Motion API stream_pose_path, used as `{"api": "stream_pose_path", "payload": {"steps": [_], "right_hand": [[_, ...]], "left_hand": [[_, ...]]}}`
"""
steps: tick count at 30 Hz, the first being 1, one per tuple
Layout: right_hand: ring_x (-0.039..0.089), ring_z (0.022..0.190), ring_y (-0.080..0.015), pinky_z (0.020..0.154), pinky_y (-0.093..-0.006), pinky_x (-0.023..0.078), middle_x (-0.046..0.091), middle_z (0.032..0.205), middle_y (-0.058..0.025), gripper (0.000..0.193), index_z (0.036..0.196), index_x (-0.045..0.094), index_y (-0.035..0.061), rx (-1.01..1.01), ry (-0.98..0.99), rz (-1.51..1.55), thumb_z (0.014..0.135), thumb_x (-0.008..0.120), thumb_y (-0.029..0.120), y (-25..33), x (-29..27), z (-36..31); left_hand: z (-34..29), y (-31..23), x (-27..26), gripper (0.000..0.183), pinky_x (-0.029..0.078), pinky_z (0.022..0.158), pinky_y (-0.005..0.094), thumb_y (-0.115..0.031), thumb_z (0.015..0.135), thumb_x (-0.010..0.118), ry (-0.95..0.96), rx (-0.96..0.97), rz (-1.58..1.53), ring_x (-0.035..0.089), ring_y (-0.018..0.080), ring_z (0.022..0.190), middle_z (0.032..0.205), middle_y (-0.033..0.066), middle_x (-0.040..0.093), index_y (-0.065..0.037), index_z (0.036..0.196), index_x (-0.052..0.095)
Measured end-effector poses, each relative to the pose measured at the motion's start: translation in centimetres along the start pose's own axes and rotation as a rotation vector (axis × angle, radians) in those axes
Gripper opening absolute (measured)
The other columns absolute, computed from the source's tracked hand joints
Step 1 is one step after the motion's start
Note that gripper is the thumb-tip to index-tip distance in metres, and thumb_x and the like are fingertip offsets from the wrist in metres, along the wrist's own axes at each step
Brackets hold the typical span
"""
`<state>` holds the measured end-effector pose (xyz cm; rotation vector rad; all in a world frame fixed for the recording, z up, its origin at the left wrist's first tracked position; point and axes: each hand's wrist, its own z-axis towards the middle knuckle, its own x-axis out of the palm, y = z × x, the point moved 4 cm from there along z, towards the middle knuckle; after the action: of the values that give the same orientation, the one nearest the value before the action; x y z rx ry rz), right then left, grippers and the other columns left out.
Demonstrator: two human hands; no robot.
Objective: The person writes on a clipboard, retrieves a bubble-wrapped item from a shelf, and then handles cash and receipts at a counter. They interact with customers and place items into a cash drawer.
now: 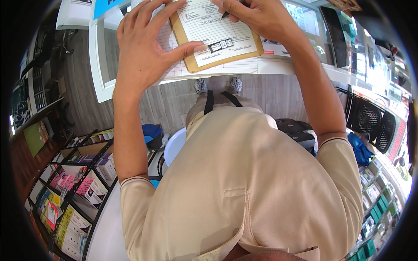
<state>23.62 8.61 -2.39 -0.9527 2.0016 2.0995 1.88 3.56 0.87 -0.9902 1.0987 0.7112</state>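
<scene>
Form [217,26] on brown envelope [187,61], counter [270,65] at 12 o'clock. Left hand [143,48] splayed, thumb pinning form; right hand [257,17] grips pen [226,14]. Risk: thumb lifts, paper slides, writing smears.

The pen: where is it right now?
In the head view, the pen is at the top centre, in the right hand, its tip on the paper form that the left hand touches.
</scene>
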Motion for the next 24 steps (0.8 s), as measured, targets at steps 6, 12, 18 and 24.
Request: {"api": "stream_pose_path", "payload": {"steps": [6,12,18,24], "right_hand": [[0.06,0.067,-0.0106,0.061,-0.0292,0.047,0.067,0.071,-0.0039,0.037,0.089,0.072,0.0007,0.087,-0.04,0.005,0.102,0.066,0.034,0.1,-0.6,-0.4],[0.061,0.066,-0.0105,0.061,-0.0286,0.048,0.068,0.071,-0.0038,0.036,0.089,0.072,0.0012,0.064,-0.02,-0.013,0.101,0.067,0.034,-0.3,-0.3,-0.3],[0.062,0.068,-0.0109,0.062,-0.0284,0.049,0.069,0.074,-0.0038,0.037,0.091,0.072,-0.0002,0.023,-0.056,-0.022,0.102,0.066,0.035,-0.1,-0.2,-0.4],[0.064,0.076,-0.0106,0.068,-0.0281,0.052,0.072,0.083,-0.0038,0.035,0.102,0.073,-0.0003,0.213,-0.049,0.111,0.104,0.065,0.034,-0.5,-1.0,-0.5]], "left_hand": [[0.0,-0.2,-0.2,0.084,0.028,0.118,0.0527,-0.051,0.071,0.088,-0.011,0.018,0.001,0.04,0.0376,0.141,0.145,0.0135,0.052,-0.012,0.14,0.061],[-0.1,0.0,0.0,0.079,0.03,0.118,0.0512,-0.048,0.076,0.086,-0.05,0.078,0.027,0.041,0.0365,0.142,0.147,0.0135,0.052,-0.01,0.14,0.06],[-0.7,1.8,2.3,0.089,0.026,0.123,0.0533,-0.07,0.067,0.083,-0.15,0.125,0.077,0.037,0.0292,0.148,0.154,0.0001,0.051,-0.032,0.144,0.061],[-0.7,1.8,2.1,0.087,0.022,0.123,0.0538,-0.071,0.07,0.082,-0.152,0.111,0.045,0.037,0.0303,0.148,0.151,0.0017,0.053,-0.028,0.143,0.062]]}}
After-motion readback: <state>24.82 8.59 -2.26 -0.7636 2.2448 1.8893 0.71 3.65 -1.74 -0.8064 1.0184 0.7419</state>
